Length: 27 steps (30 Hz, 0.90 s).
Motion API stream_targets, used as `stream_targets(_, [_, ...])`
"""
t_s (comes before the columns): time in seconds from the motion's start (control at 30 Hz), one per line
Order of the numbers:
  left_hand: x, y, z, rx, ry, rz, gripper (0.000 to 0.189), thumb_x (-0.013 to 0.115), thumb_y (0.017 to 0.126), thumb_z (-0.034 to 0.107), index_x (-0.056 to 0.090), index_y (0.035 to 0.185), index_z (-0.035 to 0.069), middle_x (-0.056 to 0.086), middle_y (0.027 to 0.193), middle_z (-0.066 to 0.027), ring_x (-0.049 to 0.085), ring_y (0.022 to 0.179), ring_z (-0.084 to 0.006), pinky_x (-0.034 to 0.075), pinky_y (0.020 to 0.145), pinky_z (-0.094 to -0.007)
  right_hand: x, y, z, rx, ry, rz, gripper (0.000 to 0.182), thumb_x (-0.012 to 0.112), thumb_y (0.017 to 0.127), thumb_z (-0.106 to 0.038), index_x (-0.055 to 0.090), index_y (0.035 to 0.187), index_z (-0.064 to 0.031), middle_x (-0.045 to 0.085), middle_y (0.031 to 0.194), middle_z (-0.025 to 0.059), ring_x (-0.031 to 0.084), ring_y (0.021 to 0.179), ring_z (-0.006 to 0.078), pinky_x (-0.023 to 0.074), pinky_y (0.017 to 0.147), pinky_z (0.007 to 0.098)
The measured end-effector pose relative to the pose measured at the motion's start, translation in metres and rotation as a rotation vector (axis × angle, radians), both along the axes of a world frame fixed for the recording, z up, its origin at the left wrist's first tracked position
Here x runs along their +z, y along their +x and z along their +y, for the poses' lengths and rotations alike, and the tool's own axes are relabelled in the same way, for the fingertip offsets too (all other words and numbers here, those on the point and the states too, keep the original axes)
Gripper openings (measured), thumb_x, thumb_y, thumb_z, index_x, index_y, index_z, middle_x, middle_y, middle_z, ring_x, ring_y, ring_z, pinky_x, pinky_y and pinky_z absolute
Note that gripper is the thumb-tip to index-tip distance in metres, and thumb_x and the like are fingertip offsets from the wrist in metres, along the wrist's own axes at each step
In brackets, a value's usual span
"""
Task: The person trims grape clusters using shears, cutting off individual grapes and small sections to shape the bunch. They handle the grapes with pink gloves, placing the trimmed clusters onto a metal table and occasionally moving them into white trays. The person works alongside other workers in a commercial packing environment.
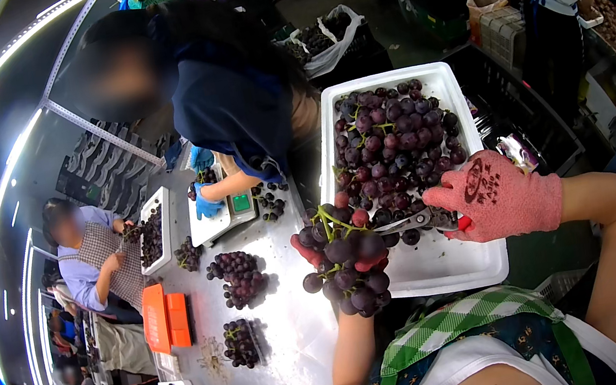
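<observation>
A bunch of dark grapes [345, 282] with green stems is held up by my left hand [309, 250], whose red-gloved fingers show partly behind the fruit. In a pink-red glove, my right hand [485, 199] grips small metal snips with red handles [417, 220]. The blades point left and reach the right side of the held bunch; whether they touch a stem cannot be told. Beneath both hands lies a white foam box [446, 276], with many grape bunches [389, 138] heaped in its upper part and its white bottom showing near my apron.
On the metal table [300, 337] lie grape bunches [240, 277], an orange scale [167, 318] and more white foam boxes [161, 226]. Across from me, a co-worker's blue-gloved hands [207, 198] handle grapes at a digital scale [241, 203]. Another person stands at the table's far left.
</observation>
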<state>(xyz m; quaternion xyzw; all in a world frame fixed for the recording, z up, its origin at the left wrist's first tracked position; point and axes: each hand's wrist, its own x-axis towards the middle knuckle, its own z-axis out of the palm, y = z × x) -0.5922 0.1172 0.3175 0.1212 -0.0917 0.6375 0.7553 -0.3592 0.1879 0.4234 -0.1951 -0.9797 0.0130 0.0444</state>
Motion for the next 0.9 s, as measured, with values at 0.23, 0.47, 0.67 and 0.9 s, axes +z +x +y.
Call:
stream_targets(0.23, [-0.004,0.000,0.006,-0.061,0.119,-0.069,0.077,0.047,0.081,0.062,0.037,0.136,0.009,0.047,0.120,-0.0138,0.051,0.083,-0.0249,0.050,0.060,-0.0228,0.002,0.000,0.002,-0.009,-0.079,-0.010,0.033,0.056,0.078,-0.031,0.049,0.093,-0.0032,0.055,0.072,0.0110,0.060,0.065,0.0262,0.0455,0.060,0.0373])
stream_targets(0.47, [-0.002,0.000,0.007,-0.007,0.077,-0.003,0.075,0.049,0.078,0.054,0.037,0.137,0.010,0.048,0.120,-0.0146,0.049,0.078,-0.0223,0.050,0.059,-0.0234,0.005,-0.003,0.005,-0.009,-0.110,-0.060,0.030,0.057,0.078,-0.031,0.048,0.086,-0.0034,0.057,0.069,0.0110,0.061,0.067,0.0271,0.0462,0.061,0.0381])
stream_targets(0.67, [-0.001,0.001,0.008,0.020,0.032,0.010,0.075,0.051,0.076,0.053,0.039,0.136,0.009,0.049,0.121,-0.0138,0.046,0.072,-0.0167,0.048,0.058,-0.0216,0.005,-0.002,0.008,-0.038,-0.180,-0.108,0.030,0.058,0.079,-0.032,0.049,0.084,-0.0035,0.058,0.072,0.0116,0.061,0.073,0.0285,0.0457,0.068,0.0383])
stream_targets(0.9, [-0.013,-0.008,0.012,-0.055,0.028,-0.190,0.071,0.052,0.080,0.054,0.042,0.133,0.008,0.049,0.118,-0.0107,0.043,0.072,-0.0131,0.048,0.063,-0.0231,0.000,0.008,0.010,-0.096,-0.226,-0.002,0.029,0.062,0.077,-0.029,0.049,0.087,-0.0054,0.058,0.077,0.0103,0.060,0.079,0.0291,0.0445,0.071,0.0379])
